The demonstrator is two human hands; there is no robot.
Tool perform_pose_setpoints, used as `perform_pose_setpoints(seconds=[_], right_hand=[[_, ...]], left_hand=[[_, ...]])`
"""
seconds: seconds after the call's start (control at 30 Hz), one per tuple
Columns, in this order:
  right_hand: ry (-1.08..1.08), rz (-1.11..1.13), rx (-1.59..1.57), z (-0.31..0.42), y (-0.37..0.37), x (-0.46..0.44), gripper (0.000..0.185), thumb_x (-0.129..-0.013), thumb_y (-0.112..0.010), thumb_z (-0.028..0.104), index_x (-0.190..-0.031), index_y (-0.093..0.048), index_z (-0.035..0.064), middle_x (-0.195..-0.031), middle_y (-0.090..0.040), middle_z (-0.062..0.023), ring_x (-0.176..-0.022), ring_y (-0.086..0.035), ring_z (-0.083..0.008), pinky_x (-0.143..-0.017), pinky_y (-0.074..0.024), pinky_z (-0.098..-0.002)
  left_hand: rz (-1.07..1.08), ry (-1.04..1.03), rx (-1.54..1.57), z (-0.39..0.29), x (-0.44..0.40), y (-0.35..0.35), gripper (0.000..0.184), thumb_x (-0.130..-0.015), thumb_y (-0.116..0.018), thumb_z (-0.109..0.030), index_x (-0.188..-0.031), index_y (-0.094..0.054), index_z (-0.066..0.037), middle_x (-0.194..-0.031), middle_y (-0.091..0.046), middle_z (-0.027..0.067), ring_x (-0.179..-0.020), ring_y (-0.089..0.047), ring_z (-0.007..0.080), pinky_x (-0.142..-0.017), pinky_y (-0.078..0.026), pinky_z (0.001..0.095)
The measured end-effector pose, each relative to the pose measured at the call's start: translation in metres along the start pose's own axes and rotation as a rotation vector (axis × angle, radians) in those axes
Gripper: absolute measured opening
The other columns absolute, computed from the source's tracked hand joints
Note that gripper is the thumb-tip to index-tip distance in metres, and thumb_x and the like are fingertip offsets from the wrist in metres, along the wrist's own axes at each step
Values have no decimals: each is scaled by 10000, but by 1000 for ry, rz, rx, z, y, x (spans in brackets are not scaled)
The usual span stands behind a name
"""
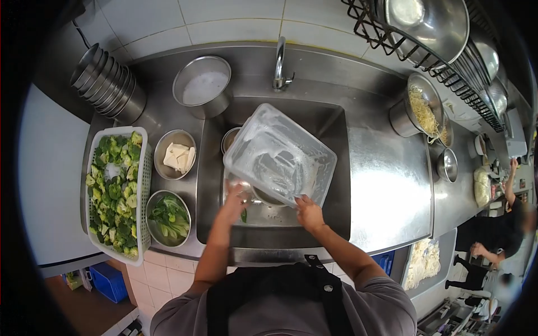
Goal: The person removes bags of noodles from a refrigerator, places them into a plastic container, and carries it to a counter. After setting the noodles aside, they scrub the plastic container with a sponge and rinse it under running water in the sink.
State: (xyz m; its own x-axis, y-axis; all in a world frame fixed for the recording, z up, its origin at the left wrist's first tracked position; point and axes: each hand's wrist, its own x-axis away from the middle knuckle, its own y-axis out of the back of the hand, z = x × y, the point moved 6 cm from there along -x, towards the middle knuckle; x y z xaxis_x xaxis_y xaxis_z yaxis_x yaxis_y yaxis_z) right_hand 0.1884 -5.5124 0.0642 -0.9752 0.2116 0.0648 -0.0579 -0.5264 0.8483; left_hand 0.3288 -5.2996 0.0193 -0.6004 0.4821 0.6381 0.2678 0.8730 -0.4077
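Here's the tub, clear and streaked with wet white patches, turned askew over the sink. The right hand has it, fingers clamped on the near rim! Over at the near left corner the left hand is a blur, fingers pointing up at the tub, and whether it grips or even touches, I cannot tell. Behind stands the tap, with a pot of foamy white liquid on its left. Further left, broccoli fills a long basket, and beside that sit two bowls, one with pale slabs, one with leafy greens. Out right, pale strands spill over a strainer's edge, and beyond the counter, a person in dark clothes.
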Motion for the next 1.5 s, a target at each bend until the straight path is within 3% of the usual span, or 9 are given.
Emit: perform_pose_setpoints(seconds=[0.2,0.3,0.5,0.9,1.07,1.17,1.2,1.43,1.5], right_hand=[[-1,-27,-99,76,-18,-26,515,-690,-583,-6,-1188,-480,80,-1079,-515,-199,-963,-536,-421,-801,-477,-472],[69,124,-49,92,-27,-33,565,-704,-596,33,-1248,-465,108,-1106,-492,-199,-960,-539,-407,-817,-468,-463],[373,343,415,99,-10,-25,376,-743,-634,205,-1109,-578,144,-1122,-499,-145,-1048,-513,-317,-845,-435,-514],[404,357,552,5,28,-27,378,-824,-502,135,-1190,-562,210,-1127,-522,-121,-982,-557,-296,-789,-499,-404],[278,227,374,19,16,-26,391,-792,-517,109,-1172,-563,192,-1061,-553,-124,-903,-597,-318,-687,-532,-414],[127,234,273,46,-13,-24,647,-663,-646,69,-1275,-488,211,-1108,-529,-141,-955,-591,-323,-753,-533,-406],[145,246,250,59,-23,-22,661,-683,-617,68,-1308,-457,216,-1132,-519,-173,-964,-591,-339,-758,-533,-417],[245,341,-138,119,-51,-32,493,-812,-551,141,-1291,-450,81,-1145,-492,-260,-997,-529,-432,-862,-453,-460],[145,730,-331,113,-60,-35,395,-877,-502,275,-1201,-525,51,-1114,-497,-276,-1014,-503,-437,-867,-436,-455]], left_hand=[[-287,-53,117,22,19,-85,927,-732,-642,-264,-1439,-44,-286,-1298,-377,83,-1131,-413,251,-808,-424,439],[-356,-419,365,53,-44,-30,428,-734,-564,-252,-1126,-446,-127,-1031,-483,69,-980,-474,215,-759,-443,375],[-386,-331,410,24,-42,-13,359,-717,-537,-240,-1054,-458,-147,-864,-465,13,-783,-478,156,-651,-412,357],[-71,-113,100,-32,-27,-11,480,-748,-624,-342,-1168,-484,-157,-1068,-525,13,-993,-494,173,-782,-416,395],[-177,-241,257,5,-13,8,939,-776,-672,-471,-1450,-87,-181,-1392,-344,83,-1257,-353,290,-998,-285,563],[-237,-56,366,29,22,-18,1019,-757,-702,-445,-1432,47,-296,-1433,-255,86,-1270,-296,354,-906,-285,672],[-146,-39,377,41,20,-27,788,-744,-703,-462,-1345,-216,-309,-1403,-304,56,-1214,-376,330,-852,-368,626],[-394,-394,467,27,5,14,364,-725,-603,-252,-1036,-490,-100,-892,-527,47,-828,-533,207,-729,-456,355],[-396,-415,475,18,6,17,377,-732,-587,-277,-1035,-508,-67,-903,-548,70,-836,-539,224,-754,-448,367]])
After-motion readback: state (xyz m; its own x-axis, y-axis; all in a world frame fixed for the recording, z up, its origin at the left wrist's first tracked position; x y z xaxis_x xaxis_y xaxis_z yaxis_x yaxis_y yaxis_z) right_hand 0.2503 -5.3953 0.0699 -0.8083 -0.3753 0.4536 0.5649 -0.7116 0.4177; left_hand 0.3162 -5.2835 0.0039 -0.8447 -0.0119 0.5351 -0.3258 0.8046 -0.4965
